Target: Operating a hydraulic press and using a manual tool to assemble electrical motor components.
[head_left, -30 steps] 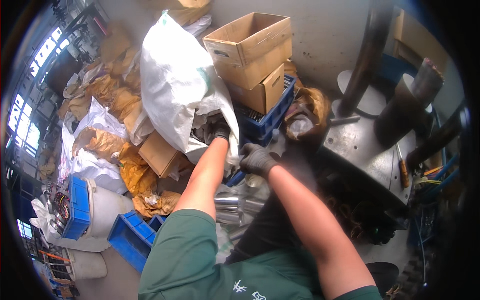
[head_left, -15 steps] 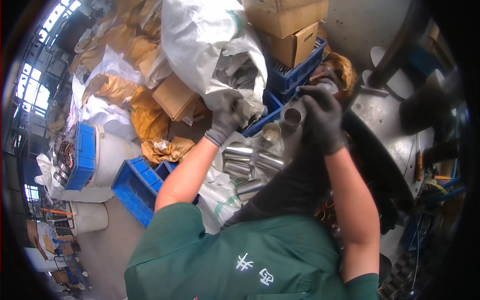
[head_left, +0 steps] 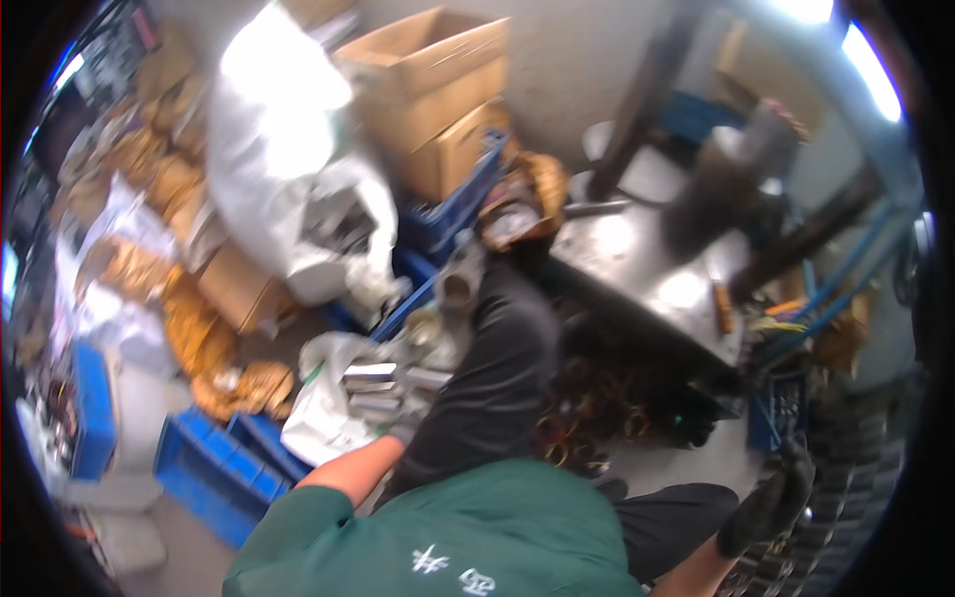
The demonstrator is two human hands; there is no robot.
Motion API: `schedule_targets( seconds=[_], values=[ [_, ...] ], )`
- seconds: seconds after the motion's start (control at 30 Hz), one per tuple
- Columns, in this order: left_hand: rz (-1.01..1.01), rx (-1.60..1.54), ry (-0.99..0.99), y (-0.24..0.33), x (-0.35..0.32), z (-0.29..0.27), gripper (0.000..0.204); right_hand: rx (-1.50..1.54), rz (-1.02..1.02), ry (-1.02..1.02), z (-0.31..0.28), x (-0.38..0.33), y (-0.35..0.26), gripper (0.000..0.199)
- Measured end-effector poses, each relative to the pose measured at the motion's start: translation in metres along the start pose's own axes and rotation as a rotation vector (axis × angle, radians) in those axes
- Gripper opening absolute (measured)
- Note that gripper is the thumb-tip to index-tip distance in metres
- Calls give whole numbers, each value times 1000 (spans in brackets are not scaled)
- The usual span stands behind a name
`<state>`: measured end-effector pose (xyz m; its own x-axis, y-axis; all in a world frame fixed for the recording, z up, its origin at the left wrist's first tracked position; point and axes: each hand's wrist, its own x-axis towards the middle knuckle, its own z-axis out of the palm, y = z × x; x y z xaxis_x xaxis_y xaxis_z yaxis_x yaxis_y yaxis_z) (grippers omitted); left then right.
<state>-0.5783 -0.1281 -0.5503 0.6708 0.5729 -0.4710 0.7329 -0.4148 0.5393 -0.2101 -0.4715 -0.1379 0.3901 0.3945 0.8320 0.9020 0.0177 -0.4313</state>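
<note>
My left hand (head_left: 403,428) in a dark glove is low beside my left leg, close to shiny metal cylinders (head_left: 371,386) lying on a white plastic bag (head_left: 316,423). Its fingers are hidden behind the leg. Out at the lower right, my gloved right hand (head_left: 776,505) is beside rows of stacked grey metal parts (head_left: 851,497). Motion blurs its fingers, and I cannot make out anything in it. An upright metal tube (head_left: 457,292) and a paler, shorter one (head_left: 423,328) stand beyond my left knee.
A big white sack (head_left: 274,169) gapes at the back left, beside cardboard boxes (head_left: 428,90) and blue crates (head_left: 214,483). A metal worktable (head_left: 637,249) stands to the right, with ring-shaped parts (head_left: 557,448) on the floor beneath. Crumpled brown paper (head_left: 179,318) is heaped at left.
The view has turned right. My left hand has dropped from the sack's mouth to beside the cylinders. My right hand has swung from near the upright tube to the stacked parts at lower right.
</note>
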Motion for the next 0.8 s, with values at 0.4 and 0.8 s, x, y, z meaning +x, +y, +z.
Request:
schedule_targets(
  seconds=[0.4,0.8],
  values=[
    [48,470,-254,-37,-8,-106,64,-650,273,421,-78,-58,30,36],
    [449,-903,599,153,-29,-345,44,-197,198,747,-68,106,198,43]
  ],
)
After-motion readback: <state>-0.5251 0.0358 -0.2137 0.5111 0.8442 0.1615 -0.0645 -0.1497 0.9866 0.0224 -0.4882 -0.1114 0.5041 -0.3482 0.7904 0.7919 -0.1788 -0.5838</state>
